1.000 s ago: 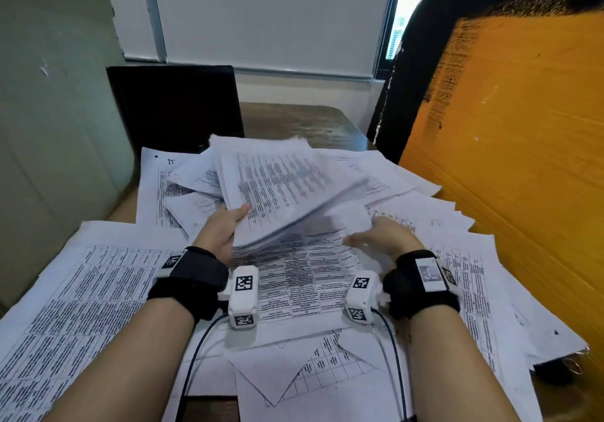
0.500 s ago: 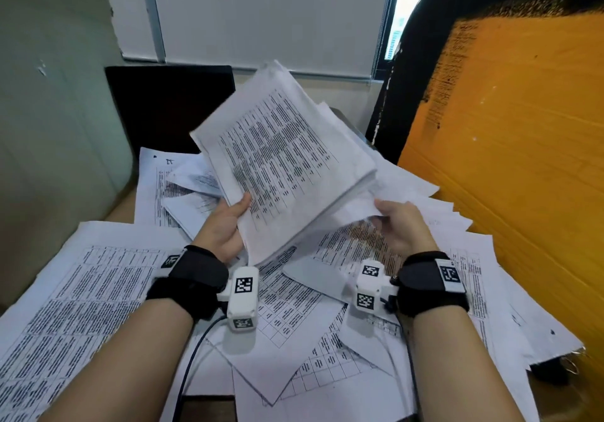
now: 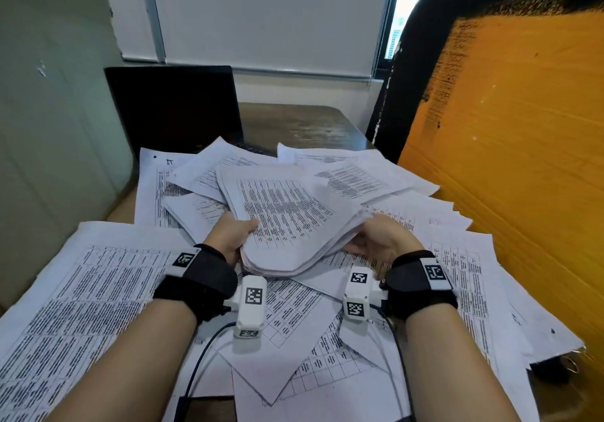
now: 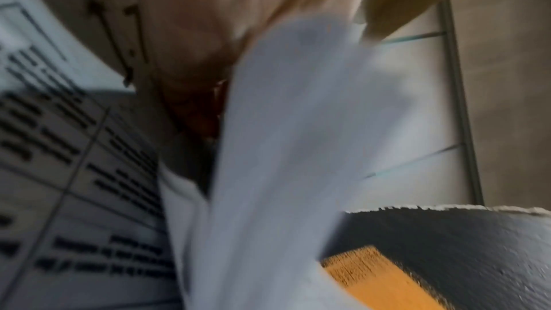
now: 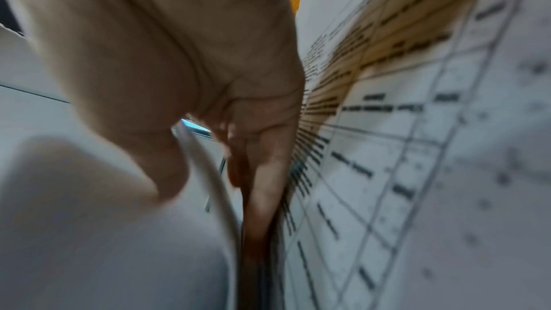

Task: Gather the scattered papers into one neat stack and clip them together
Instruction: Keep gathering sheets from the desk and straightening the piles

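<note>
Hands hold the stack of papers (image 3: 287,219) between them above loose sheets (image 3: 98,291), left hand (image 3: 230,235) thumb on top at its left edge, right hand (image 3: 380,242) gripping its right edge with fingers beneath.

Both forearms bare, no sleeves. Left hand (image 3: 230,237) and right hand (image 3: 382,240) each wear a black fabric wrist strap (image 3: 199,282) carrying a white tag with a square black-and-white marker. White camera module (image 3: 251,305) clipped on each strap's inner side, markers on its faces; thin black cable (image 3: 196,366) trails from each.
</note>
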Action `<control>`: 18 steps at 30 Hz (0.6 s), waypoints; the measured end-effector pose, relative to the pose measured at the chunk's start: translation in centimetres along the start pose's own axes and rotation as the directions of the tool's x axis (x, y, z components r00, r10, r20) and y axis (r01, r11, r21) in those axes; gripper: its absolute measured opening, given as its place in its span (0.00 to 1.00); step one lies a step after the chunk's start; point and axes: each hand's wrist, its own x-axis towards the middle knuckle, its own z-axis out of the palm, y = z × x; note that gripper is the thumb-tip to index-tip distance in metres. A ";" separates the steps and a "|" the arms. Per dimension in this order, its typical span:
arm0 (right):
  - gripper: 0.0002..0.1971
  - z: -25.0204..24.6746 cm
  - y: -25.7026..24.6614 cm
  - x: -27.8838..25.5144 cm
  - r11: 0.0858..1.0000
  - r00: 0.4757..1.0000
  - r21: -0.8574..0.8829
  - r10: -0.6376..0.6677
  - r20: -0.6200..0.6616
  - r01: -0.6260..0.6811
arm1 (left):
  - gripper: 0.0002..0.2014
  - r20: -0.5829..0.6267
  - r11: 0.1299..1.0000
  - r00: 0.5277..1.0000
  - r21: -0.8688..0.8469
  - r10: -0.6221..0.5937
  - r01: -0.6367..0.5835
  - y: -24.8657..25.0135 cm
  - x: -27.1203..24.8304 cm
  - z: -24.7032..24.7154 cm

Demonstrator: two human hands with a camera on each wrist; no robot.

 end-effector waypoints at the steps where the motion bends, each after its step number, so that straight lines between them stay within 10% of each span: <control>1: 0.13 -0.2 -0.2 0.2 1.000 0.996 0.010 -0.010 -0.090 0.011 | 0.16 -0.028 0.999 0.999 0.052 0.016 -0.015 -0.3 0.7 -0.2; 4: 0.25 -0.4 -0.4 0.8 0.992 0.971 0.106 -0.047 -0.236 0.074 | 0.23 -0.083 0.985 0.996 0.172 0.046 -0.031 -3.5 6.9 -1.9; 9: 0.15 1.0 0.1 -0.4 0.919 0.992 -0.373 -0.128 0.023 0.127 | 0.29 -0.089 0.976 0.996 0.216 0.032 -0.012 -3.3 6.8 -1.5; 14: 0.15 0.8 -0.3 -1.0 0.993 0.973 0.020 -0.122 0.198 0.120 | 0.16 -0.113 0.999 0.993 0.020 0.047 -0.045 -0.7 1.6 -0.7; 18: 0.17 1.0 -0.9 -0.8 0.954 0.985 0.295 -0.105 0.139 0.060 | 0.26 -0.030 0.973 0.998 -0.226 -0.047 0.039 0.0 1.4 -1.5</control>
